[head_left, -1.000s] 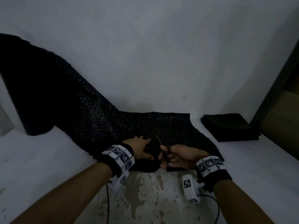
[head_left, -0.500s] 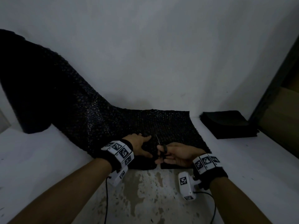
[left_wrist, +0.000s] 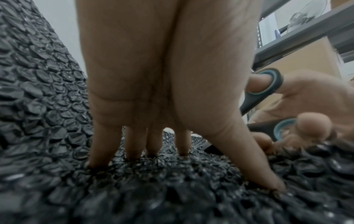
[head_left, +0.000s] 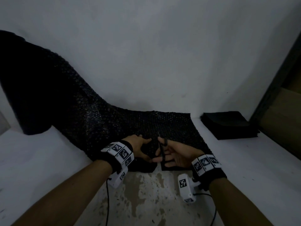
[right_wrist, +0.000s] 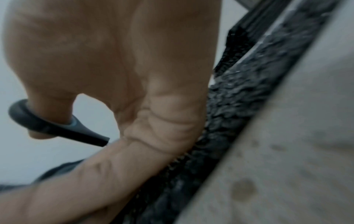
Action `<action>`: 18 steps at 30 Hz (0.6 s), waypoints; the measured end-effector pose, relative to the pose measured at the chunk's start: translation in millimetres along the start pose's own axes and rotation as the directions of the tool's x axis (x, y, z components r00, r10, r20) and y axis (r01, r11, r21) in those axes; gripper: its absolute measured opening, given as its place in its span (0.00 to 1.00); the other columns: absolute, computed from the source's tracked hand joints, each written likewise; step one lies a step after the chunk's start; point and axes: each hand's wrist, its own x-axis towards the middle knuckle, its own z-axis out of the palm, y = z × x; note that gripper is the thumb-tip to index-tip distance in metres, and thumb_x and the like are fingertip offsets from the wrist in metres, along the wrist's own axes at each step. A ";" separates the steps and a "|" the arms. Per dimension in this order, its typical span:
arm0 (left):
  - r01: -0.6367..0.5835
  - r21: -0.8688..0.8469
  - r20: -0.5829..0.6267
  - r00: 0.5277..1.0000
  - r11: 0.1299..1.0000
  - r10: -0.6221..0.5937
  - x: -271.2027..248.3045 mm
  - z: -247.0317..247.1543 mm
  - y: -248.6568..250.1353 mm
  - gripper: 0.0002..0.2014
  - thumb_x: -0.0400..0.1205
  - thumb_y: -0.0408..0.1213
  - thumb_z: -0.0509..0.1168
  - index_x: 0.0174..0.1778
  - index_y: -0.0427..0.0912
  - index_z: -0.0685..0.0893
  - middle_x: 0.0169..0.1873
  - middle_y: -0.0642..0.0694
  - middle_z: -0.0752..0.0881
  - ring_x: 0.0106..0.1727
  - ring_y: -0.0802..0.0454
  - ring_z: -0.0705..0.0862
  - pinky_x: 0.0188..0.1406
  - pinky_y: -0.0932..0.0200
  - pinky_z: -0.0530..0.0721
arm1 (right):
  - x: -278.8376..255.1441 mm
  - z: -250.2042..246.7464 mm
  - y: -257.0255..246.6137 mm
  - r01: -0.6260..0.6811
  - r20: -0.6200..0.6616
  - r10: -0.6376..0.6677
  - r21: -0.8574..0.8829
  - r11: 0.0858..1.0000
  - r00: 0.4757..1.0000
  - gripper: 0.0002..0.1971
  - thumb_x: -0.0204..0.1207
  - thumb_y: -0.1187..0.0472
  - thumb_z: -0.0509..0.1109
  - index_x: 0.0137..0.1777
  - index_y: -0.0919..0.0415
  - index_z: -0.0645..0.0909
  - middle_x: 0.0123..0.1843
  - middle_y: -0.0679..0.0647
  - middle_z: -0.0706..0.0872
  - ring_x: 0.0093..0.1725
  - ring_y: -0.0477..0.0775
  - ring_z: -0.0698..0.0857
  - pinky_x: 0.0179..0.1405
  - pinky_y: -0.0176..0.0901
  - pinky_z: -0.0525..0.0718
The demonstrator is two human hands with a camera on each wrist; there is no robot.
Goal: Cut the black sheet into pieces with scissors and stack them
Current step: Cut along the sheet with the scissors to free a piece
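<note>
A long black bubble-textured sheet (head_left: 91, 121) runs from a roll at the far left down onto the white table. My left hand (head_left: 138, 146) presses its spread fingers (left_wrist: 134, 145) flat on the sheet near the front edge. Just to its right, my right hand (head_left: 172, 154) grips dark scissors (head_left: 162, 148) with blue-lined handle loops (left_wrist: 268, 81), thumb through the upper loop (right_wrist: 47, 124). The blade tip points away over the sheet. A cut (head_left: 158, 168) runs in from the sheet's front edge between my hands. A stack of black pieces (head_left: 228, 124) lies at the right.
The white table (head_left: 244, 168) has a worn, stained patch (head_left: 146, 193) in front of the sheet. A white wall stands close behind. A dark shelf frame (head_left: 276, 82) with cardboard boxes borders the right side. Cables trail from both wrist cameras.
The scissors' handles have spread apart in my right hand and moved slightly forward along the cut. My left hand stays pressed on the sheet.
</note>
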 end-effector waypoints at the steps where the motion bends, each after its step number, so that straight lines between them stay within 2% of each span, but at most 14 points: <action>1: -0.003 -0.003 -0.002 1.000 1.000 0.003 -0.5 0.1 -0.7 0.52 0.72 0.70 0.70 0.87 0.62 0.49 0.87 0.41 0.50 0.84 0.39 0.61 0.81 0.52 0.66 | 1.4 0.6 -1.3 0.001 0.002 -0.001 -0.014 1.000 1.000 0.28 0.79 0.34 0.64 0.52 0.63 0.81 0.55 0.57 0.91 0.55 0.49 0.91 0.41 0.37 0.83; 4: -0.001 -0.008 -0.015 1.000 1.000 0.001 -2.0 -0.1 -0.8 0.53 0.70 0.70 0.72 0.87 0.62 0.50 0.88 0.42 0.50 0.85 0.40 0.60 0.81 0.51 0.66 | 6.7 0.9 -3.6 -0.009 -0.011 0.009 -0.048 0.999 1.000 0.28 0.79 0.34 0.64 0.51 0.62 0.81 0.58 0.59 0.91 0.56 0.49 0.91 0.35 0.34 0.81; 6: -0.006 -0.015 -0.023 1.000 1.000 0.005 -3.3 0.0 -0.2 0.55 0.69 0.70 0.73 0.87 0.61 0.51 0.88 0.41 0.51 0.85 0.40 0.60 0.82 0.51 0.65 | 9.6 -1.5 -3.7 -0.029 -0.022 0.028 -0.075 0.997 0.999 0.27 0.78 0.34 0.64 0.51 0.61 0.82 0.58 0.61 0.92 0.51 0.47 0.91 0.32 0.34 0.77; 10: -0.013 -0.015 -0.029 0.999 1.000 0.012 -6.1 -1.3 1.4 0.56 0.69 0.68 0.74 0.88 0.61 0.49 0.87 0.41 0.52 0.84 0.40 0.61 0.81 0.52 0.65 | 17.8 -7.8 -2.9 -0.046 -0.055 0.039 -0.133 0.990 0.998 0.31 0.70 0.32 0.68 0.54 0.62 0.82 0.48 0.60 0.92 0.41 0.47 0.89 0.32 0.38 0.71; 12: -0.019 -0.019 -0.033 0.999 1.000 0.018 -7.3 -2.3 1.7 0.57 0.69 0.68 0.75 0.88 0.61 0.47 0.87 0.41 0.53 0.84 0.41 0.62 0.81 0.52 0.66 | 22.6 -9.3 -3.0 -0.030 -0.082 0.021 -0.110 0.993 0.996 0.31 0.69 0.34 0.70 0.54 0.64 0.82 0.43 0.60 0.91 0.37 0.47 0.89 0.32 0.39 0.70; 15: -0.024 -0.027 -0.033 0.999 0.999 0.023 -7.7 -2.8 1.1 0.59 0.68 0.67 0.76 0.88 0.60 0.47 0.87 0.40 0.54 0.84 0.40 0.63 0.80 0.53 0.67 | 27.1 -9.6 -4.4 0.001 -0.103 -0.007 -0.066 0.998 0.995 0.27 0.75 0.39 0.71 0.53 0.66 0.82 0.42 0.62 0.90 0.33 0.48 0.89 0.31 0.36 0.74; 18: -0.027 -0.023 -0.028 0.999 0.999 0.026 -8.5 -2.7 1.5 0.59 0.69 0.66 0.76 0.88 0.59 0.46 0.87 0.40 0.53 0.83 0.40 0.63 0.80 0.52 0.67 | 33.6 -12.9 -4.7 0.038 -0.095 -0.038 0.006 0.999 0.995 0.25 0.71 0.45 0.75 0.51 0.71 0.84 0.46 0.66 0.89 0.39 0.54 0.92 0.38 0.39 0.88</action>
